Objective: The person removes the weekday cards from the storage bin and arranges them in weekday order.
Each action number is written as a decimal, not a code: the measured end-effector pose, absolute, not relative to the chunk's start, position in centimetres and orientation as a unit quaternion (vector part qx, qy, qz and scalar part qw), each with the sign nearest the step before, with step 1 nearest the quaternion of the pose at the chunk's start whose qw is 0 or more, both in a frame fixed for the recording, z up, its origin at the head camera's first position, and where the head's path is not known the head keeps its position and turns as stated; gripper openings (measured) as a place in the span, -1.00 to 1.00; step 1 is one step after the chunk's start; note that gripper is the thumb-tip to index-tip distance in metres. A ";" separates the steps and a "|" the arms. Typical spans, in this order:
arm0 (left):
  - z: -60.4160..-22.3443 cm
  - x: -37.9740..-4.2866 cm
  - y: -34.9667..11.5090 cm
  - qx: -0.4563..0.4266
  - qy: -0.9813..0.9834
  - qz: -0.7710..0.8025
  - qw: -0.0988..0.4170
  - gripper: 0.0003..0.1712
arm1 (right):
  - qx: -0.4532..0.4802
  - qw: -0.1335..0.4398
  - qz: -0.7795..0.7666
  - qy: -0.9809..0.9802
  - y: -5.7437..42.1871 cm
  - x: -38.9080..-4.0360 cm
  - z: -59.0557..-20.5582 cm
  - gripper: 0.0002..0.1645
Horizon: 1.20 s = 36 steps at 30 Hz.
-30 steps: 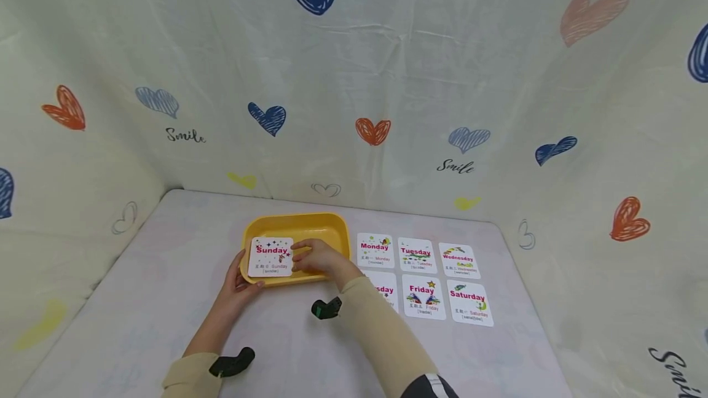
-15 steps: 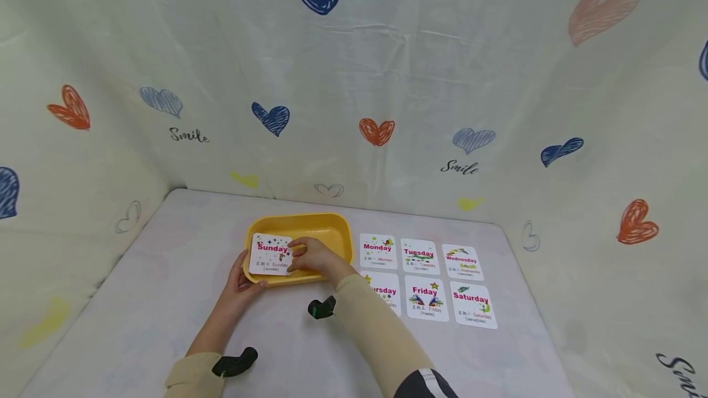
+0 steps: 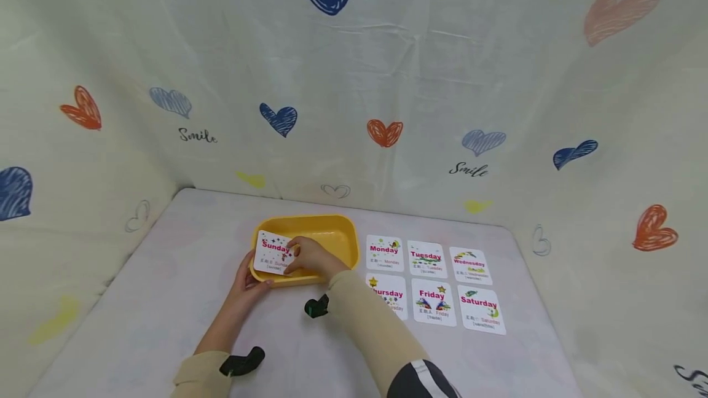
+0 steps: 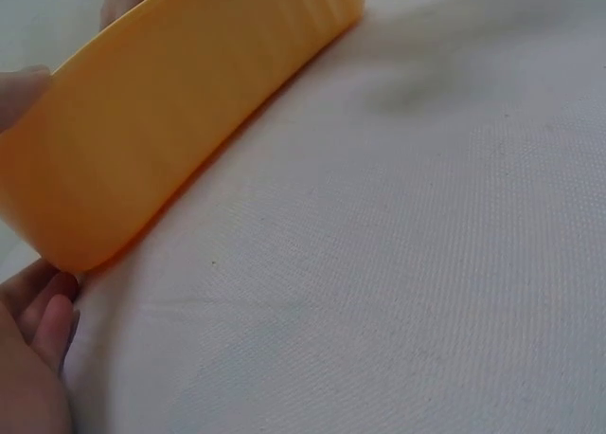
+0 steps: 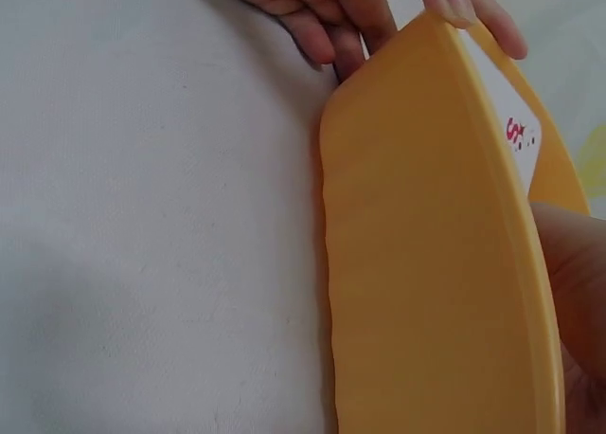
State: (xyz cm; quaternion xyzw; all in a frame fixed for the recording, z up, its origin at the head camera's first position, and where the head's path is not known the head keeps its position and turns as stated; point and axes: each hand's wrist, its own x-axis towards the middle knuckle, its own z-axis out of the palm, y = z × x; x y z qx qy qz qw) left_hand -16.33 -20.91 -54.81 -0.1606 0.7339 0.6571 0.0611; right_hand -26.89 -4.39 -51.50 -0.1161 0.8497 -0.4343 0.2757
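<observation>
A yellow tray (image 3: 344, 232) stands on the table, and my left hand (image 3: 242, 288) grips its left end. In the left wrist view the thumb lies at the tray's rim while other fingers touch low at its base. My right hand (image 3: 315, 258) reaches over the tray's near rim and pinches the right edge of a white square card (image 3: 270, 253) printed "Sunday". The card lies slightly turned in the tray's left part. From the right wrist view, only part of this card (image 5: 516, 121) shows above the tray wall (image 5: 417, 216), which hides most of the right hand.
Right of the tray, day cards lie in two rows: Monday (image 3: 384, 253), Tuesday (image 3: 427, 260) and Wednesday (image 3: 470, 266) behind, Thursday (image 3: 387, 290), Friday (image 3: 434, 303) and Saturday (image 3: 481, 310) in front. My right sleeve (image 3: 367, 327) passes close to Thursday. A heart-printed curtain (image 3: 332, 164) hangs behind.
The Sunday card has shifted left within the tray, turned a little clockwise and looks lower. My right hand has moved left with it. The left hand keeps its hold on the tray.
</observation>
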 end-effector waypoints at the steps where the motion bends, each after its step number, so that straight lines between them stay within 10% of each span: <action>1: -54.8 -16.3 -20.8 -0.159 0.733 0.659 0.060 0.05 | -0.117 0.274 -0.429 0.853 -4.5 -26.9 -51.5 -0.38; 36: -55.1 -16.5 -21.0 -0.156 0.740 0.652 0.056 0.06 | -0.165 0.198 -0.313 0.914 -6.9 -27.3 -52.9 -0.27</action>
